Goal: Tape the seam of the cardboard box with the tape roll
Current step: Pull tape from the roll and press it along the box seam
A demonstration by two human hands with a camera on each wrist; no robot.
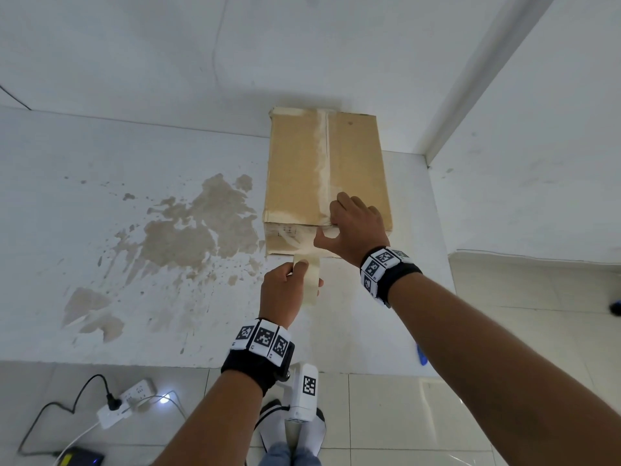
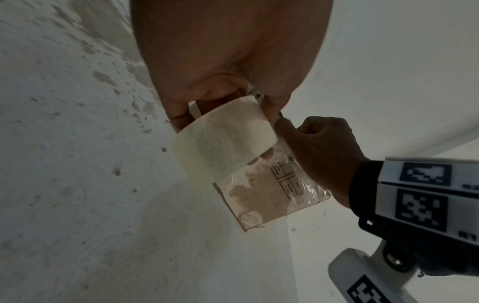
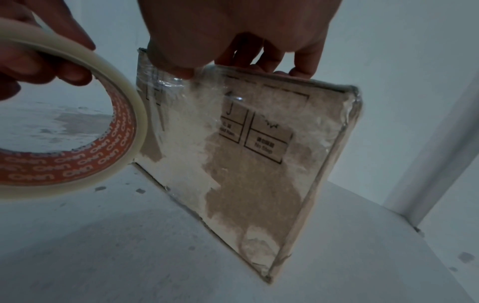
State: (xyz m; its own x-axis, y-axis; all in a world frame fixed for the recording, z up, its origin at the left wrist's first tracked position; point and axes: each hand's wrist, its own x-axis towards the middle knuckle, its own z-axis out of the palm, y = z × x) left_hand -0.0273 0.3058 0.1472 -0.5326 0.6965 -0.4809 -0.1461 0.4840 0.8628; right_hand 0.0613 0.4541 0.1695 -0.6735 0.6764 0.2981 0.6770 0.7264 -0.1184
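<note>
A flat cardboard box (image 1: 295, 169) lies on a white stained table (image 1: 100, 203), its centre seam (image 1: 325, 153) covered by a pale strip of tape. My left hand (image 1: 284, 289) grips the cream tape roll (image 1: 309, 280) just in front of the box's near face; tape runs from the roll up onto that face. My right hand (image 1: 356, 227) rests on the box's near top edge, fingers on top and thumb pressing the tape on the front face. The right wrist view shows the roll's orange core (image 3: 77, 166) beside the glossy taped front (image 3: 259, 184). The left wrist view shows the roll (image 2: 223, 139) in my fingers.
A wall corner (image 1: 537, 129) stands close behind and to the right of the box. Brown stains (image 1: 188, 230) spread on the table left of it. A blue object (image 1: 421, 354) lies at the table's near edge. A power strip (image 1: 124, 401) and cables lie on the tiled floor.
</note>
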